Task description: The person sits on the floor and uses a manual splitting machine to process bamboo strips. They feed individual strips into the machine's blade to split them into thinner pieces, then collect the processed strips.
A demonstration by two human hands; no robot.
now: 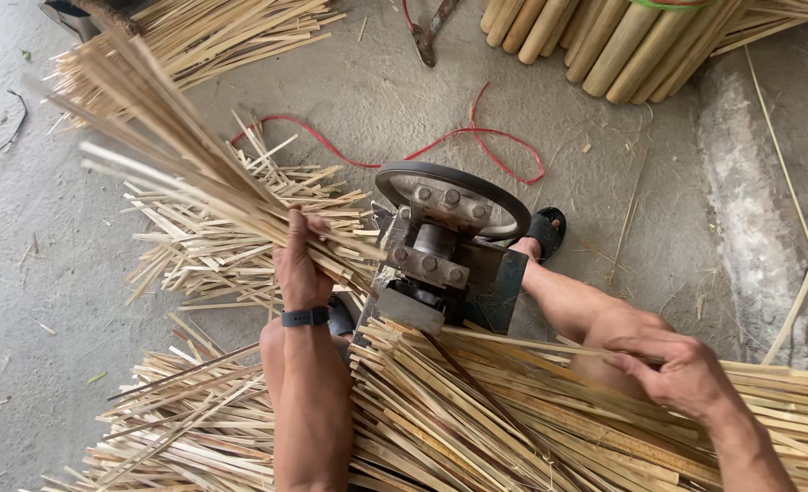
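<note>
Left hand (300,264) closed around a bundle of thin bamboo strips (176,150), gripping near their lower ends; the bundle's long axis runs from the fist out toward 10 o'clock, fanning and blurred at the far tips. Near ends of the strips point toward 4 o'clock, at or touching the small metal splitting machine (440,255) with its dark wheel on top, just beside the fist at 3 o'clock. Left forearm rises straight up from 6 o'clock, dark wristband (305,317) on the wrist. Right hand (673,369) lies at 4 o'clock from the machine, palm down, fingers loosely curled on the pile of wider bamboo slats (513,419); not a full grip that I can see. Loose split strips (213,255) litter the concrete floor (21,301) behind the left hand. Red cord (477,141) at 12 o'clock, thick bamboo poles (604,41) at 1 o'clock. The left hand is nearer to the machine.
</note>
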